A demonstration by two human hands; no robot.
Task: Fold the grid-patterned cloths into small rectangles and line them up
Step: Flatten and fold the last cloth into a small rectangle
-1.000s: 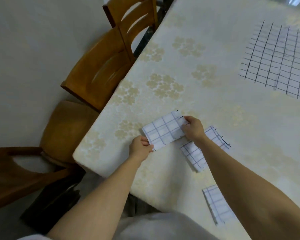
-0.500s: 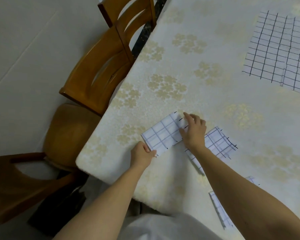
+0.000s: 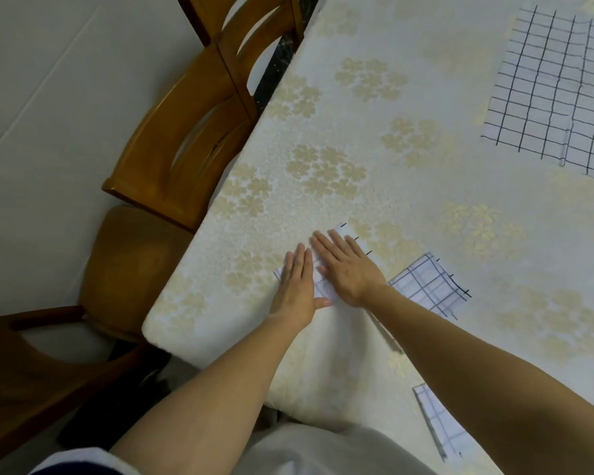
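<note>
A small folded grid-patterned cloth point(image 3: 323, 286) lies near the table's left front corner, mostly covered by both hands. My left hand point(image 3: 297, 286) lies flat on its left part with straight fingers. My right hand point(image 3: 348, 269) presses flat on its right part. A second folded cloth point(image 3: 429, 286) lies just to the right, partly under my right forearm. A third folded cloth point(image 3: 443, 426) sits at the near edge, partly hidden by that arm. Unfolded grid cloths point(image 3: 556, 87) lie spread at the far right.
The table point(image 3: 357, 132) wears a cream cloth with a gold flower pattern. Two wooden chairs point(image 3: 186, 132) stand along its left side, and another chair point(image 3: 31, 365) is at the lower left. The table's rounded corner point(image 3: 158, 327) is close to my left hand.
Both hands let go of the folded cloth's ends and now lie flat on top of it, pressing it against the table. The view shifted slightly.
</note>
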